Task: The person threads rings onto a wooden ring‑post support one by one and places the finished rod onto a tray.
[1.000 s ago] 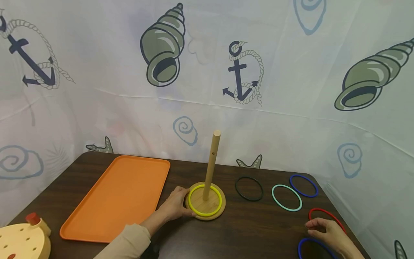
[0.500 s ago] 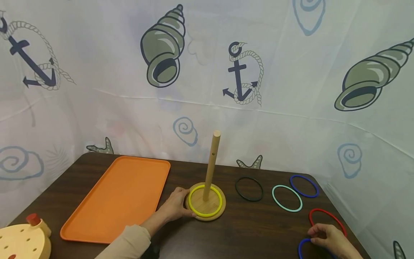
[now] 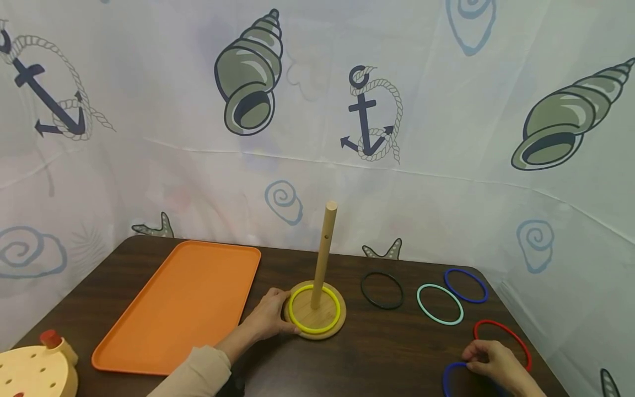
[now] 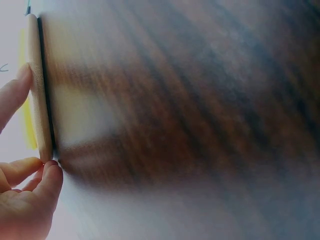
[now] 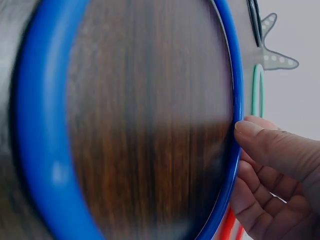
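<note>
My left hand holds the left edge of the round wooden base of a ring toss stand, whose peg stands upright. A yellow ring lies around the peg on that base. In the left wrist view, fingertips and thumb press the base's rim from two sides. At the lower right my right hand pinches the near blue ring between thumb and fingers. Part of this ring is cut off by the head view's lower edge. Just beyond the hand lies a red ring, partly hidden by it.
Right of the stand lie a black ring, a mint green ring and another blue ring. An orange tray takes up the table's left part. A pale wooden toy with holes is at the near left. A printed curtain hangs behind.
The right hand has come down onto the near blue ring, taken hold of it and shifted it slightly left. The left hand has stayed on the stand's base.
</note>
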Demonstrator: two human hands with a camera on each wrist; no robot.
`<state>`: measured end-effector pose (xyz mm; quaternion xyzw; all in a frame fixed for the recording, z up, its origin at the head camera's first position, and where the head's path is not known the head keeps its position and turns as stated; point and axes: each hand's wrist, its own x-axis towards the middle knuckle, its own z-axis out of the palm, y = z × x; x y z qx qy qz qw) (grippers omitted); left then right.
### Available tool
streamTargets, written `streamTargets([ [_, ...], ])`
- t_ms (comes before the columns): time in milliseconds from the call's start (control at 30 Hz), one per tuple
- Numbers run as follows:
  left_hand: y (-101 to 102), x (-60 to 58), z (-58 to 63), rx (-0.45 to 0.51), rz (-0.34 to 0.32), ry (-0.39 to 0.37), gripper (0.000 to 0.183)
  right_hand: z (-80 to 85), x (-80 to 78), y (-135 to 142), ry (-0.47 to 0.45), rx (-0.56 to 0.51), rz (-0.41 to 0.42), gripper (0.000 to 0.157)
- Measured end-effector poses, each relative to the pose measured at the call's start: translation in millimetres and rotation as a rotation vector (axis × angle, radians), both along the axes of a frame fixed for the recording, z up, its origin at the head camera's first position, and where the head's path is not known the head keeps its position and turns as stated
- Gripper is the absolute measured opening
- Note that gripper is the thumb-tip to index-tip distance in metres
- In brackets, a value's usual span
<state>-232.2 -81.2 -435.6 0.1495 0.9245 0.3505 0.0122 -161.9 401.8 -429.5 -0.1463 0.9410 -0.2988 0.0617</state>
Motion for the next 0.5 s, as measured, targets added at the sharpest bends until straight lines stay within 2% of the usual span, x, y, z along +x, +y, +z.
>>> streamTargets([
  [300,-0.5,0.1,0.9,-0.003,-0.003,-0.006,0.083,0.1,-1.5,-5.3,-0.081,-0.02,-0.034,0.015],
  [500,-0.4,-0.8,1.5,-0.007,-0.007,-0.011,0.083,-1.5,-1.1,-9.8,-0.07,-0.015,-0.094,0.014],
])
